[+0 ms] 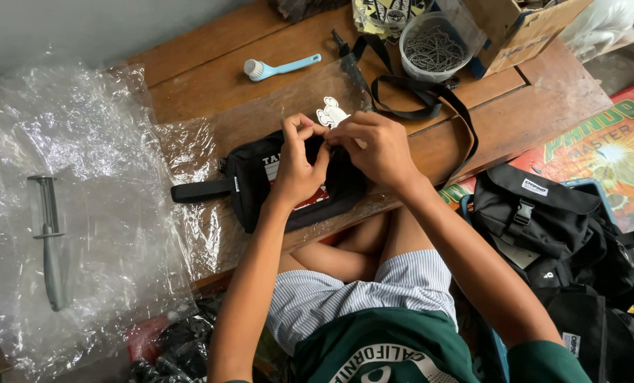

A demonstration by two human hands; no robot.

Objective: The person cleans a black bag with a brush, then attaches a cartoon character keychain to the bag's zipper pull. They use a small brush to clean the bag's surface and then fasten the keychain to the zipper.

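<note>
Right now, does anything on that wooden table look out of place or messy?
Nothing looks damaged or spilled. Both hands work at a small black pouch. The black strap trails loosely across the wooden table, and crumpled clear plastic half covers a grey tool.

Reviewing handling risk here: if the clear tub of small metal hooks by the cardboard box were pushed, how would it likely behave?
The clear tub would probably slide rather than tip, being wide and low on the wooden table. It likely feels heavy for its size, since metal pieces fill it. With no lid visible, a hard shove could spill them.
</note>
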